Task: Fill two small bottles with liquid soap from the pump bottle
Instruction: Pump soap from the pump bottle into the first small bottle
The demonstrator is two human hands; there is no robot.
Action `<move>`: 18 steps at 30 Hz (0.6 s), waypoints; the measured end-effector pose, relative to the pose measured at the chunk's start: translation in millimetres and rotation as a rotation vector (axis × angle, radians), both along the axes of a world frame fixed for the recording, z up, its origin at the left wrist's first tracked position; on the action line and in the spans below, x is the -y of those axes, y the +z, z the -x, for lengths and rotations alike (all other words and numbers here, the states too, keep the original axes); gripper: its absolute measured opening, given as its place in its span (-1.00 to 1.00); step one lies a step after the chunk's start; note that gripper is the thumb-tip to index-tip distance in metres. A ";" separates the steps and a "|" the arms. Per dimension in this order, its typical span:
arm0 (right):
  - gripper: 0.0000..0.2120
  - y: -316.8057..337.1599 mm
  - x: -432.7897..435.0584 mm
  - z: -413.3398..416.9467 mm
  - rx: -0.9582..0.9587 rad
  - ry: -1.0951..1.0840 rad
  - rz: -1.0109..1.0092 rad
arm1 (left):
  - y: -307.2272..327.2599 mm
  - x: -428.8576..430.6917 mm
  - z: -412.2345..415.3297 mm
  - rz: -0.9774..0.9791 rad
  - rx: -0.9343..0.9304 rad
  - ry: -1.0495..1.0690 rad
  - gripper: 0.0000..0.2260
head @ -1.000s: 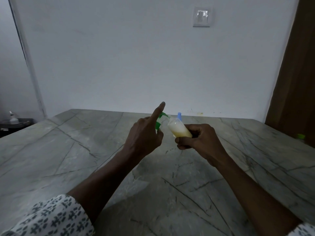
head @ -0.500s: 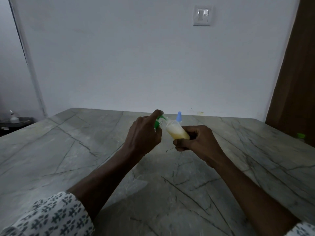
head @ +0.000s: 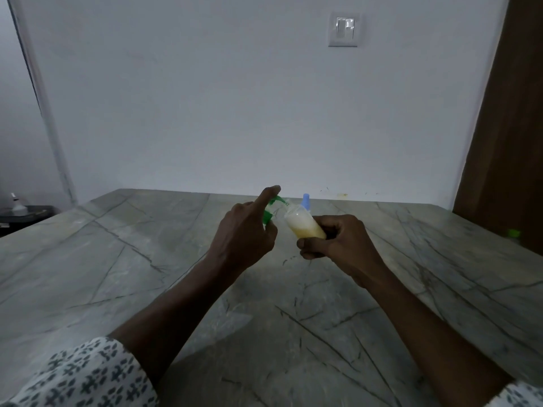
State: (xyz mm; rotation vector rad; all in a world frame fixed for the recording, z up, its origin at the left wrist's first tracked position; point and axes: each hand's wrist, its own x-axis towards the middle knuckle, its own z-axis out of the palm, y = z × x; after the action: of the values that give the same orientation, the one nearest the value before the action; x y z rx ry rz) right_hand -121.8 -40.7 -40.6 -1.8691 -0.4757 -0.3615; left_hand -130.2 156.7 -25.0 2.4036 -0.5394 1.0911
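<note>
My right hand [head: 340, 245] grips a small clear bottle [head: 304, 226] partly filled with pale yellow soap, tilted with its mouth up and to the left. Its mouth sits at the nozzle of the green pump head [head: 271, 210]. My left hand [head: 245, 233] wraps the pump bottle, whose body is hidden, with the index finger raised over the pump head. A blue cap tip [head: 306, 198] shows just behind the small bottle; what it belongs to is hidden.
Both hands hover over a grey marble table [head: 147, 289] that ends at a white wall. A small green-capped thing [head: 513, 234] sits at the right edge by a brown door. A dark stand [head: 23, 214] with a white object is at far left.
My left index finger went down onto the pump head half a second ago and has now lifted again. The small bottle stays at the nozzle.
</note>
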 end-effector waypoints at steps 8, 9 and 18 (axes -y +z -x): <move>-0.52 -3.0 -3.6 -0.5 -0.013 0.014 0.007 | -1.1 2.0 -0.6 0.013 0.028 0.029 -0.52; -0.52 -3.0 -3.0 -0.9 -0.016 0.009 -0.003 | -1.4 2.2 -0.8 0.000 0.022 0.031 -0.46; -0.49 -0.2 -1.7 -0.1 -0.010 0.007 -0.023 | -1.3 -0.2 1.2 -0.008 0.023 0.024 -0.36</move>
State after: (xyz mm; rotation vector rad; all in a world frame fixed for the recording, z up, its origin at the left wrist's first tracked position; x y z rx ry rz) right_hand -121.8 -39.0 -40.8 -1.8456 -0.4692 -0.3510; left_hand -131.4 156.9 -26.2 2.4129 -0.5245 1.1299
